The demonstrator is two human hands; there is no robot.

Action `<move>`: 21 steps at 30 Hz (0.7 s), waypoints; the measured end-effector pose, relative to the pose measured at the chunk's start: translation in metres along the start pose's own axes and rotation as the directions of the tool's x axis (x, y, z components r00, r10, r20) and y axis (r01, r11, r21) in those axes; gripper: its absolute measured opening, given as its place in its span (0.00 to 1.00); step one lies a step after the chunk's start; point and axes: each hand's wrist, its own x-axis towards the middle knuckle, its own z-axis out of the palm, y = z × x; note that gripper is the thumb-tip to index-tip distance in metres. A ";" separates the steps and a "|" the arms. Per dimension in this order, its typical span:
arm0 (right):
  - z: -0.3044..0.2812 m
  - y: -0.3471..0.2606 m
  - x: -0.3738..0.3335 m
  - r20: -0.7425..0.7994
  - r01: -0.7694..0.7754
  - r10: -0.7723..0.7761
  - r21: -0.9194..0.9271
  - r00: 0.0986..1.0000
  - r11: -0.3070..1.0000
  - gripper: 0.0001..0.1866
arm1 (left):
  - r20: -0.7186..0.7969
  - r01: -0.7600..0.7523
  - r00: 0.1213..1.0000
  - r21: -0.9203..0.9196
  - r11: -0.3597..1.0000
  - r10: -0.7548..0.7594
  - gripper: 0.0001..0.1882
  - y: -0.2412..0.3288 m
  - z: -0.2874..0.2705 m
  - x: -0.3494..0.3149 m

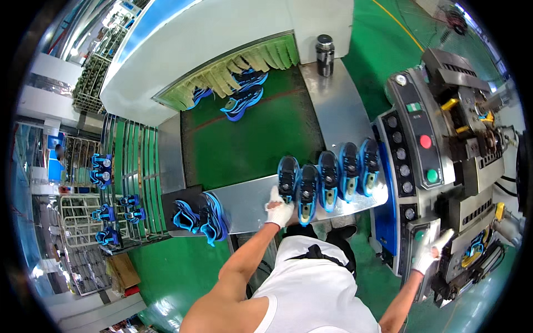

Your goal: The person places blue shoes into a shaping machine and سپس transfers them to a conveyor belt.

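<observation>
My left hand (pixel 278 209), in a white glove, rests on the near end of a metal shelf (pixel 244 208) and touches the heel of the leftmost blue-and-black shoe (pixel 288 177). Several more blue shoes (pixel 340 169) stand in a row on that shelf to the right. My right hand (pixel 428 251), also gloved, reaches out to the front of a grey machine (pixel 444 183) near its lower control panel, fingers spread, holding nothing. A shoe (pixel 473 250) sits clamped inside the machine just right of that hand.
A green conveyor belt (pixel 250 139) carries two blue shoes (pixel 242 101) out of a curtained tunnel. A steel bottle (pixel 325 54) stands on the metal side plate. More shoes (pixel 200 217) lie at the shelf's left end and on a roller rack (pixel 116 205). Green floor all around.
</observation>
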 end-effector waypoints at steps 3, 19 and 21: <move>0.075 -0.018 -0.053 0.323 -0.049 0.324 -0.637 0.889 0.769 0.55 | 0.271 0.027 0.963 -0.062 0.998 -0.009 0.45 0.004 -0.013 0.017; 0.042 -0.298 -0.142 0.989 -0.451 0.064 -0.119 -0.136 0.885 0.34 | 0.267 -0.365 0.931 0.689 0.626 0.248 0.39 0.066 -0.192 0.473; 0.061 -0.313 -0.170 0.988 -0.382 -0.126 0.085 -0.084 0.920 0.32 | 0.184 -0.476 0.848 0.675 0.564 0.497 0.32 0.013 -0.165 0.488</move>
